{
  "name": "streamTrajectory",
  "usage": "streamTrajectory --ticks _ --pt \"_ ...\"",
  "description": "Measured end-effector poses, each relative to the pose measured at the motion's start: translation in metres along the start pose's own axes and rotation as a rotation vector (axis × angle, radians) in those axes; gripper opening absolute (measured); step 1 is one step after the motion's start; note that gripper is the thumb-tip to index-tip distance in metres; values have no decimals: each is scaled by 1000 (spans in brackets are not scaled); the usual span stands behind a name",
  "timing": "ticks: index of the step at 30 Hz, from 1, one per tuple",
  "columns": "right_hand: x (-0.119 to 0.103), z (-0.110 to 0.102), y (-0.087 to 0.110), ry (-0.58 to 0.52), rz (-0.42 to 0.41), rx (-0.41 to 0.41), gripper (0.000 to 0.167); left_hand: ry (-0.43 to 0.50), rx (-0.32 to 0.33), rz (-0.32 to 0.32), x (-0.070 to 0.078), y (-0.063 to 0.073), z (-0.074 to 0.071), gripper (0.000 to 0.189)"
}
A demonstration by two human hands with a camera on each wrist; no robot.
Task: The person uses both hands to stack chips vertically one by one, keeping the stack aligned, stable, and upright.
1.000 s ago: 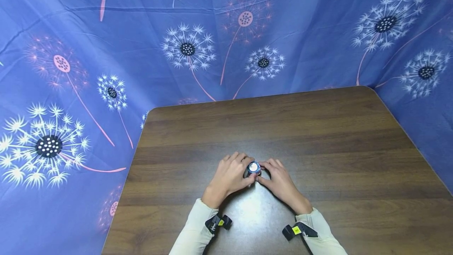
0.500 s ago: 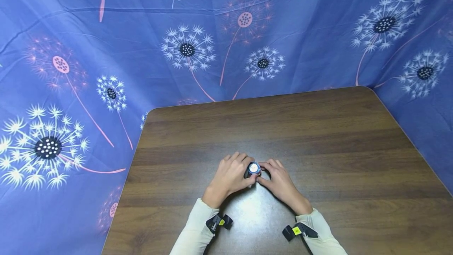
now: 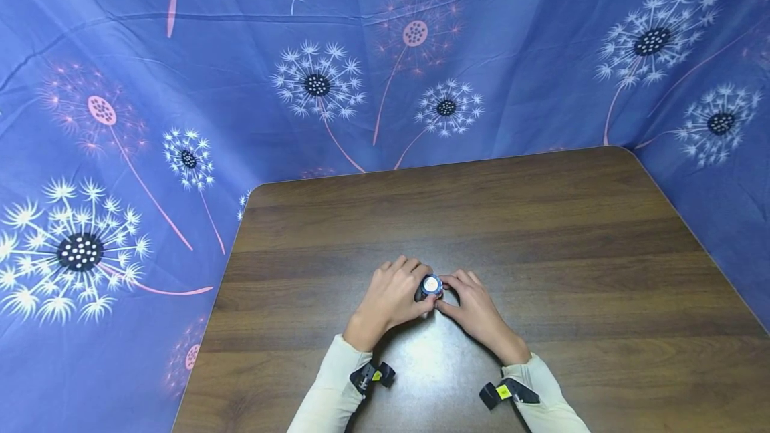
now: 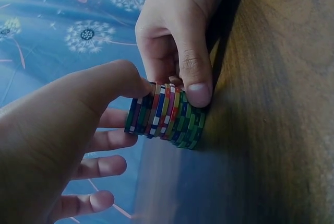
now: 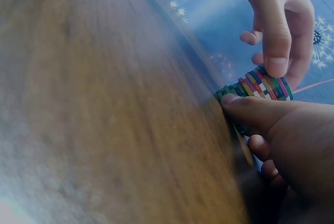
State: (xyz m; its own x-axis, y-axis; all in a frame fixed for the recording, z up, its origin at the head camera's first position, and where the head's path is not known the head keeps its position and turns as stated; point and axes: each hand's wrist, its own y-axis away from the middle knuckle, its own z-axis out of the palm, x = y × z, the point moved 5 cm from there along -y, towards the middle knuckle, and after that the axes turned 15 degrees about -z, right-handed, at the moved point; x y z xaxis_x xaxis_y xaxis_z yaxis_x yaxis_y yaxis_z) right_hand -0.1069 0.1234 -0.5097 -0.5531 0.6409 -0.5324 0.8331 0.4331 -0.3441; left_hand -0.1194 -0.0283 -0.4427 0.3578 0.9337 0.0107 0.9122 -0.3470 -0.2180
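Note:
A stack of poker chips [image 3: 431, 285] stands on the table between the two hands. Its top chip is blue with a white centre. From the side, in the left wrist view, the stack [image 4: 164, 112] shows mixed colours in its upper part and green chips at the table end. My left hand [image 3: 394, 294] pinches the upper chips between thumb and fingers. Lower down, my right hand [image 3: 478, 309] grips the green chips, its thumb [image 5: 237, 103] lying near the tabletop. The far side of the stack is hidden by fingers.
The brown wooden table [image 3: 541, 219] extends around the hands on all sides. Behind it and at its sides hangs a blue cloth [image 3: 228, 52] with dandelion prints. Black wrist cameras [image 3: 373, 376] sit on both sleeves.

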Motion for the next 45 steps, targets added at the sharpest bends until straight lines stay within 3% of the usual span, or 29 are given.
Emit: streamTrajectory --ticks 6,22,36,45 --pt "-1 -1 0 10 -7 2 46 -9 -27 8 2 -1 0 55" --pt "-1 0 -1 2 4 -6 47 -33 -79 22 5 -5 -1 48" --pt "-2 -4 -3 -39 20 -27 47 -64 -55 -1 3 -2 0 63" --pt "-8 -9 -3 -60 7 -17 47 -14 -32 -35 0 5 2 62"
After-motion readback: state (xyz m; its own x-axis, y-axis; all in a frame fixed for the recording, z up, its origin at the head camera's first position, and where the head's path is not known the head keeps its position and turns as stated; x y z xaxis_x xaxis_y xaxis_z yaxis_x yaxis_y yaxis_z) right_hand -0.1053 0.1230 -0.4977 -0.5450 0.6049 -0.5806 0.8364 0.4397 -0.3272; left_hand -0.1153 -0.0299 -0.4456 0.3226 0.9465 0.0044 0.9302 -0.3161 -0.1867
